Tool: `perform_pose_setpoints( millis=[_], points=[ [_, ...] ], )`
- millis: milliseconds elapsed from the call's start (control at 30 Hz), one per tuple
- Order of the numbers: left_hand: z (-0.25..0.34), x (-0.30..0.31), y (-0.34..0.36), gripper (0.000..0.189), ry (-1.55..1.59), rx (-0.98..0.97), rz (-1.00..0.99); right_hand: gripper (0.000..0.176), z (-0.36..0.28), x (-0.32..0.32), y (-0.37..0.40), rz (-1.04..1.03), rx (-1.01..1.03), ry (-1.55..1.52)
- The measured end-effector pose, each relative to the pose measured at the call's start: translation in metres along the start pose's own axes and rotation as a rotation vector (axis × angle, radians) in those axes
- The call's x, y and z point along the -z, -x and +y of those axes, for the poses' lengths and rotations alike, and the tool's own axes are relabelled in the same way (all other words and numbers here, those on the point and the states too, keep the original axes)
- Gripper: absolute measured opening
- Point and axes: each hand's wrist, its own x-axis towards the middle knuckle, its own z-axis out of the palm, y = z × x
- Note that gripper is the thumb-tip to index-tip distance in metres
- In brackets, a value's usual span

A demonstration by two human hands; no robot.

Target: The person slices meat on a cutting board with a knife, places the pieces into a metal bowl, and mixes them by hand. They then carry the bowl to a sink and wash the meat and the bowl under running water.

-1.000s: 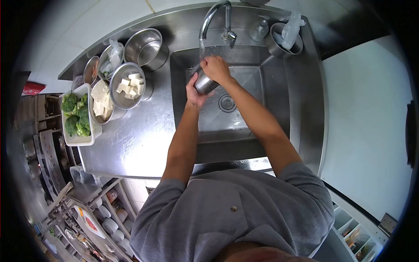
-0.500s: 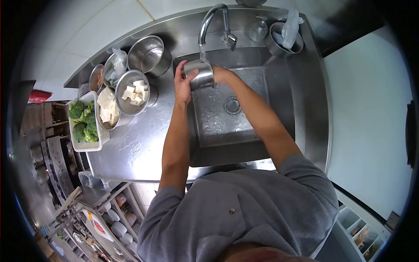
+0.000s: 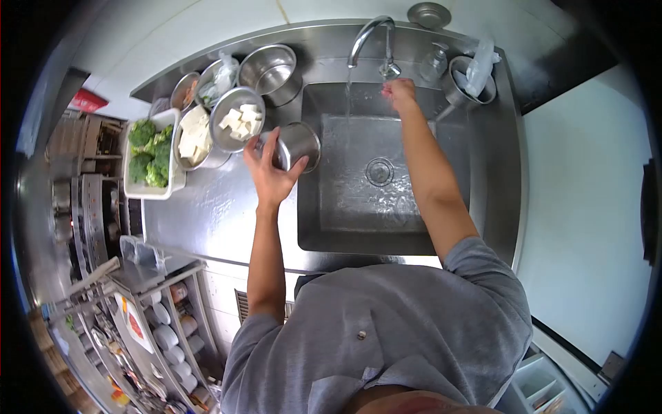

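Observation:
My left hand [image 3: 270,172] grips a stainless steel pot [image 3: 301,146], fingers and thumb spread around its side. The pot is tilted over the left rim of the sink [image 3: 331,243]; its contents are hidden. My right hand [image 3: 400,91] is near the handle of the faucet [image 3: 365,33], just in front of it, with its fingers curled together and nothing visible in them. A thin stream of water runs from the spout into the sink. Beside my left hand is a steel bowl of white tofu cubes [image 3: 241,124].
Left on the counter stand a white basket of broccoli [image 3: 153,155], a bowl of larger white pieces [image 3: 195,138], an upright steel pot [image 3: 270,72] and smaller bowls. A soap bottle [image 3: 434,63] and a container with a plastic bag [image 3: 476,79] stand right of the faucet.
My left hand has carried the pot away from the water stream, to the left sink rim. My right hand has come off the pot and moved up and right toward the faucet handle.

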Motion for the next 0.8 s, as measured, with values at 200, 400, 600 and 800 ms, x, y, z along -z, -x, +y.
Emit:
perform_pose_setpoints(
  millis=[200, 400, 600, 800],
  points=[
    [-0.032, 0.088, 0.095, 0.081, 0.038, 0.234, 0.132, 0.022, -0.025, -0.007, 0.012, 0.02, 0.098, -0.013],
    [-0.045, 0.143, 0.149, 0.082, -0.051, 0.342, 0.25, 0.021, -0.015, 0.014, 0.033, 0.027, 0.078, 0.148],
    [-0.062, 0.181, 0.171, 0.078, -0.064, 0.256, 0.357, 0.027, -0.009, -0.003, 0.085, -0.001, 0.082, 0.321],
    [-0.097, 0.219, 0.154, 0.074, -0.34, -0.038, 0.218, 0.03, 0.053, -0.064, 0.164, -0.113, 0.787, 1.342]
  ],
)
